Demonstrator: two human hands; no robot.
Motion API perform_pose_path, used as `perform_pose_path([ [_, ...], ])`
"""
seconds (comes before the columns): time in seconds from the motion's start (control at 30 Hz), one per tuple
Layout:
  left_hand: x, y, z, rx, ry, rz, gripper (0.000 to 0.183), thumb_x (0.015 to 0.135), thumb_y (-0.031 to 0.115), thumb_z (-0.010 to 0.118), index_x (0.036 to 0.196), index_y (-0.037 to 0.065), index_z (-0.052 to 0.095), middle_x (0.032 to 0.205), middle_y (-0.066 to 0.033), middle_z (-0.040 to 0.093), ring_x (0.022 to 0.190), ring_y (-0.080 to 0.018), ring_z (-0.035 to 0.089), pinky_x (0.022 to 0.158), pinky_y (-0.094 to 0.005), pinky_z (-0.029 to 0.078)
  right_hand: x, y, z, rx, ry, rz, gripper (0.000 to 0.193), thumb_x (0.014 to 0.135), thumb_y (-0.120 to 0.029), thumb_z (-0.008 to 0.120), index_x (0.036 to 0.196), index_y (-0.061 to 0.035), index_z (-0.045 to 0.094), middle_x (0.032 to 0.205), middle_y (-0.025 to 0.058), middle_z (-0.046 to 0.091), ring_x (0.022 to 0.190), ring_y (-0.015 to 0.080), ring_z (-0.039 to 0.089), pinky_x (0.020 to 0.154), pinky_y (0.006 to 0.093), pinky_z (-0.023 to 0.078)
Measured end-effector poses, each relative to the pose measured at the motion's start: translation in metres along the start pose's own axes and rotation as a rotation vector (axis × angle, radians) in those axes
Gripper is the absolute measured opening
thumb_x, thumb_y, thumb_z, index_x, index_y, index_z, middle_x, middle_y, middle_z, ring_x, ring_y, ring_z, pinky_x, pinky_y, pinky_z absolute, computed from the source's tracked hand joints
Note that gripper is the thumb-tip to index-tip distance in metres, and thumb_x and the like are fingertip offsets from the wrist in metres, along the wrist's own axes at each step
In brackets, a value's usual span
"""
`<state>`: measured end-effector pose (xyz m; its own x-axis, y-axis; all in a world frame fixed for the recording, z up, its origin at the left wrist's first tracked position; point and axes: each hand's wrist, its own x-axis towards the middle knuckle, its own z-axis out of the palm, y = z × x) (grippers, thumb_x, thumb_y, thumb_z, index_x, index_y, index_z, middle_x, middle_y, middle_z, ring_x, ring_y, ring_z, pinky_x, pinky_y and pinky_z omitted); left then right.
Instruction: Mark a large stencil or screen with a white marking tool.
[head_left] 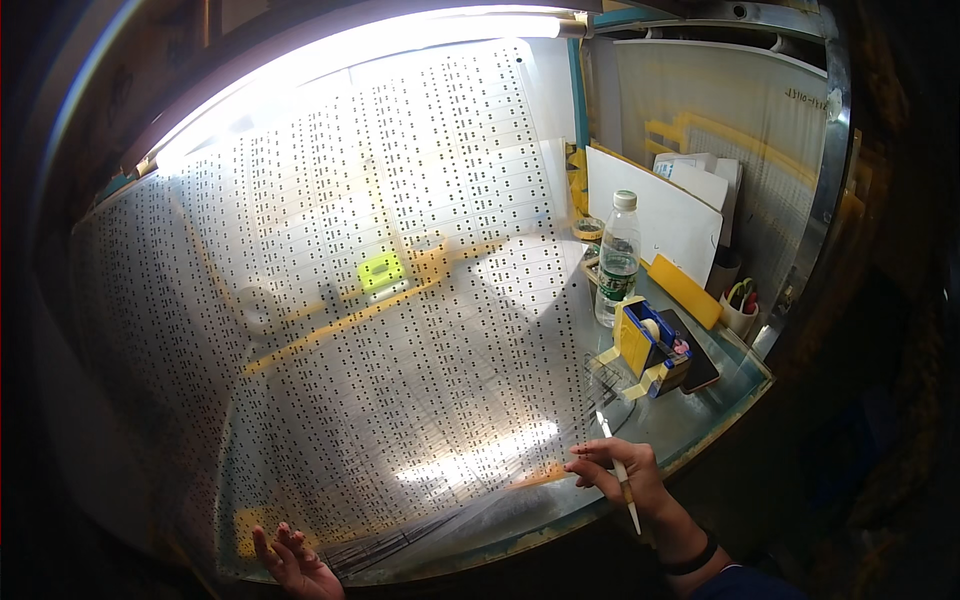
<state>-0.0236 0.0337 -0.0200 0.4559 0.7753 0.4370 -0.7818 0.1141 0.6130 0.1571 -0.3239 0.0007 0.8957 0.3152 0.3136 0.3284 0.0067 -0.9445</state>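
A large see-through film sheet (440, 360) covered with rows of small black dots lies over a glass-topped surface in front of me. At its lower right edge, my right hand (632, 478) is closed round a slim white pen-shaped tool (632, 512) with a tan section. The tool's tip points away from me, and whether it is a pen or a brush cannot be made out. My left hand (300, 572) is by the sheet's near left edge, palm up, fingers loosely bent and apart, holding nothing.
A lit tube lamp (400, 32) runs across the back. To the right stand a clear plastic bottle (619, 260), a yellow-and-blue tape dispenser (645, 340), a dark phone (697, 362) and a white pen cup (738, 315). White boards (650, 210) lean behind them.
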Motion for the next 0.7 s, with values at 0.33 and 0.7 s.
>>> perform_pose_path([
  [0.33,0.0001,-0.0005,-0.0010,0.025,0.010,0.005,0.031,0.090,0.010,0.050,0.121,0.009,0.051,0.107,-0.0182,0.061,0.088,-0.0203,0.061,0.058,-0.0188,0.044,-0.0003,0.0005,0.0003,0.010,0.001,0.002,0.018,0.079,-0.002,0.065,0.096,0.0040,0.061,0.077,0.0102,0.067,0.068,0.0125,0.064,0.059,0.0231,0.054],
  [0.7,0.0001,-0.0004,-0.0022,0.024,0.002,0.000,0.031,0.090,0.010,0.050,0.122,0.009,0.051,0.108,-0.0180,0.060,0.089,-0.0205,0.061,0.057,-0.0188,0.044,-0.0004,0.0001,0.0002,0.015,-0.003,0.015,0.019,0.079,-0.002,0.065,0.097,0.0043,0.061,0.078,0.0101,0.067,0.068,0.0123,0.064,0.059,0.0228,0.053],
])
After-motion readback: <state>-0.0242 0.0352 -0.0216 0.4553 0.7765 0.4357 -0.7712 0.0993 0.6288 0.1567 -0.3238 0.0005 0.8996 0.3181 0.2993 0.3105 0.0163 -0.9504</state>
